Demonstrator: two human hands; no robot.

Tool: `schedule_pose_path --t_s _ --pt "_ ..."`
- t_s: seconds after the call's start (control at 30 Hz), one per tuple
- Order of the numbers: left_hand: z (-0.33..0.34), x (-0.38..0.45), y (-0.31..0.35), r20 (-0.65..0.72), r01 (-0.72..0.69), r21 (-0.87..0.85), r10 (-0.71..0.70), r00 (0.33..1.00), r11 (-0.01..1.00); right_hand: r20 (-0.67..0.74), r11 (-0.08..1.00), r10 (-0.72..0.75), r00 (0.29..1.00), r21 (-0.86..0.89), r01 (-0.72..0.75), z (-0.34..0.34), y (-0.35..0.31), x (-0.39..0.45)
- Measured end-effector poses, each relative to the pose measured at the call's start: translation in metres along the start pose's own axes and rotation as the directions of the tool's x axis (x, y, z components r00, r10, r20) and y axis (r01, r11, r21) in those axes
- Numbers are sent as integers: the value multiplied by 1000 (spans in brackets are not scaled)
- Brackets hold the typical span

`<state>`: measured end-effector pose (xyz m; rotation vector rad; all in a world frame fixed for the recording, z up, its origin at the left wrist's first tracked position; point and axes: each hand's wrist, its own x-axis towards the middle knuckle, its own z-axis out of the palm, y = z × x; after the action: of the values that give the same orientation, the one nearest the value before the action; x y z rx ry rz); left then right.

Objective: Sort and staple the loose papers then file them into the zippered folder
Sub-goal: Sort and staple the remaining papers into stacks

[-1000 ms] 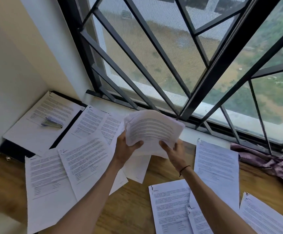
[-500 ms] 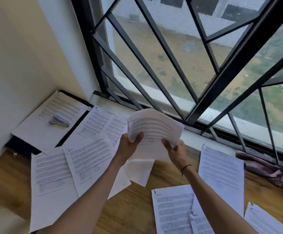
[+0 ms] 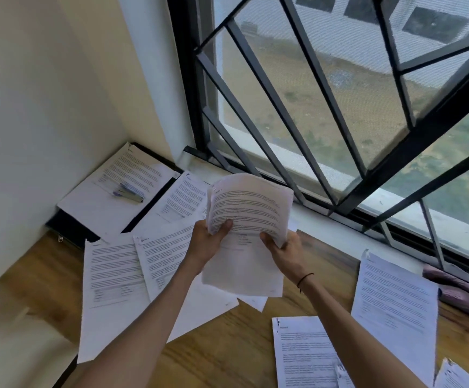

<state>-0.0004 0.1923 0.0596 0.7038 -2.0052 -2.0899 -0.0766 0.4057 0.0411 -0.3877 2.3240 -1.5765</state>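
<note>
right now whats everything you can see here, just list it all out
held stack of papers: one bundle, white with print, raised above the table in both hands
loose papers: several, white with print, spread over the table on both sides
stapler: one, bluish grey, on the sheets in the far left corner
zippered folder: one, black, far left corner, under those sheets
table: one, brown wood
cloth: one, mauve, far right by the window
window grille: one, dark metal bars, behind the table
left hand: grips the stack's lower left
right hand: grips its lower right, dark band at the wrist

Soft window (image 3: 339, 107) daylight, blurred wide-angle edges
</note>
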Motion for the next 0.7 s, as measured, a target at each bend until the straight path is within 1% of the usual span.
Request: schedule_pose_path --t_s 0.1,0.2,0.3,0.43,0.7 --pt "-21 -3 -10 -84 82 17 -80 993 996 77 1000 8 997 11 -9 17 -5 1" --pt "-42 -6 -24 -171 146 16 -142 975 989 113 999 10 994 47 -15 35 -8 4" --pt "-62 -9 -39 -217 192 -1 -187 958 981 136 1000 8 991 10 -9 48 -6 11" --pt "-86 -7 -54 -218 230 -23 -229 949 973 130 999 53 990 -14 -51 62 -5 21" --pt "-113 10 -71 -215 252 -18 -250 944 967 109 994 108 988 -28 -106 83 -4 43"
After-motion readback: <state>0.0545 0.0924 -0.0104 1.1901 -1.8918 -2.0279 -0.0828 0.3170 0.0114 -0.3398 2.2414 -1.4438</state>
